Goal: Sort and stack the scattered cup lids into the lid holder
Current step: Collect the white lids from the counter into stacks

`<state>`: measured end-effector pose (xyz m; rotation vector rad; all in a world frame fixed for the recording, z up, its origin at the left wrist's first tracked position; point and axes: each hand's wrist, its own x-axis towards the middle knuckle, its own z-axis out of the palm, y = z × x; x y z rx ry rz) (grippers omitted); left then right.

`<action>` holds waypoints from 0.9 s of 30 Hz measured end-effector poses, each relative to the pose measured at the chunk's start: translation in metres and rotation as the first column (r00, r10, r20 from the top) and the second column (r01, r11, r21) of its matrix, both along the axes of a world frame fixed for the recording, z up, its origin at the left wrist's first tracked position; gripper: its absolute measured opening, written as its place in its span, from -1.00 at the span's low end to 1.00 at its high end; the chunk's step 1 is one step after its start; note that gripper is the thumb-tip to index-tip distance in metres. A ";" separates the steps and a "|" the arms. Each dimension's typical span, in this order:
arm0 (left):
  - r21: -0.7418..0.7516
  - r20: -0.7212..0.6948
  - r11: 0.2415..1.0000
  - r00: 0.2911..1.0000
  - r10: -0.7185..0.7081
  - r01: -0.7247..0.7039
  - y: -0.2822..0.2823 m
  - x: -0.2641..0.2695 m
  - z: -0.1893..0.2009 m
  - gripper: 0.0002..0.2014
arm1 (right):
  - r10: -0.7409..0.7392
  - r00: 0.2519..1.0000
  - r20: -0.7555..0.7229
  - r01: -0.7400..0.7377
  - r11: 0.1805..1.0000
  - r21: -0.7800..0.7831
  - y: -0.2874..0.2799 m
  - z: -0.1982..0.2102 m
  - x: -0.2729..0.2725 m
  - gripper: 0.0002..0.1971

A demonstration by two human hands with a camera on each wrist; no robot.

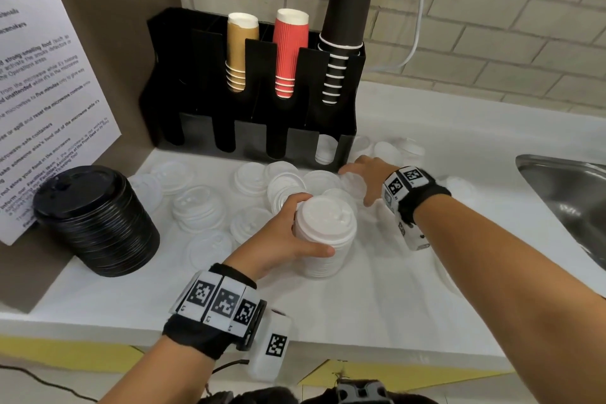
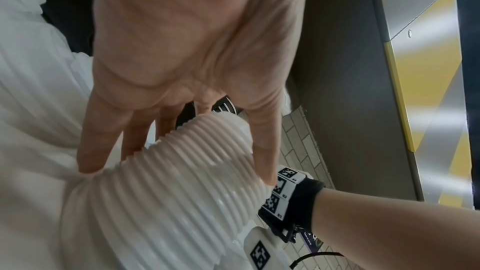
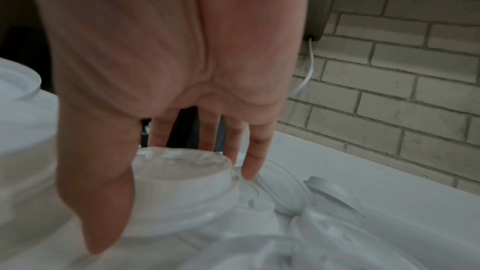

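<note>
Bench (image 1: 377, 305), white, contents listed left to right.

Item 1: black lid stack (image 1: 95, 220), at 9 o'clock, free-standing, untouched.

Item 2: loose white lids (image 1: 200, 207), scattered singly and in small nests from 10 o'clock to centre, most dome-up.

Item 3: lid holder (image 1: 252, 82), black, at 12 o'clock against the tiled wall. Upper slots carry 3 cup columns: tan, red, black. Of the lower slots, only the rightmost shows white lids inside.

Item 4: white lid stack (image 1: 324, 233), centre of the bench, standing on it. Left hand (image 1: 282, 239) wraps its side, thumb at the near face, fingers (image 2: 98, 151) round the far face; grip curled onto the ribbed rims.

Item 5: right hand (image 1: 367, 174), at 1 o'clock just before the holder's right corner, fingers spread down over a single white lid (image 3: 182, 176), thumb on one rim edge, fingertips on the other; whether it is lifted cannot be told.

Item 6: steel sink (image 1: 564, 187), at 3 o'clock.

Handling, judged: lids are thin plastic, very light, slick, flexing under squeeze. Take singles by opposite rim edges; take the stack low around its sides, since a tall nest likely shears or topples.
</note>
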<state>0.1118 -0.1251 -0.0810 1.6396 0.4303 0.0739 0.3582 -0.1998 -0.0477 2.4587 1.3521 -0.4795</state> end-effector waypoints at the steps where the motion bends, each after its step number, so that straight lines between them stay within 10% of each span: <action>1: 0.002 -0.002 1.000 1.000 -0.002 0.002 0.000 0.000 0.000 -0.18 | 0.009 1.000 0.022 -0.010 1.000 0.012 0.001 -0.001 0.000 -0.06; 7: 0.009 -0.022 1.000 0.999 -0.026 0.027 0.001 0.000 0.003 -0.11 | -0.129 0.990 0.048 0.117 0.970 0.211 -0.011 0.021 0.001 -0.11; 10: 0.016 -0.036 0.999 0.999 -0.033 0.034 0.002 0.001 0.004 -0.09 | -0.234 0.954 -0.186 0.295 0.834 0.466 -0.028 0.040 -0.006 -0.22; 18: 0.014 -0.047 0.998 0.997 -0.053 0.054 0.003 0.005 0.005 -0.10 | 0.118 0.774 -0.622 0.490 0.509 0.707 -0.062 0.048 -0.080 -0.36; 27: 0.006 -0.065 0.999 0.996 -0.054 0.054 0.004 0.005 0.005 -0.07 | 0.106 0.789 -0.605 0.488 0.491 0.722 -0.072 0.013 -0.116 -0.38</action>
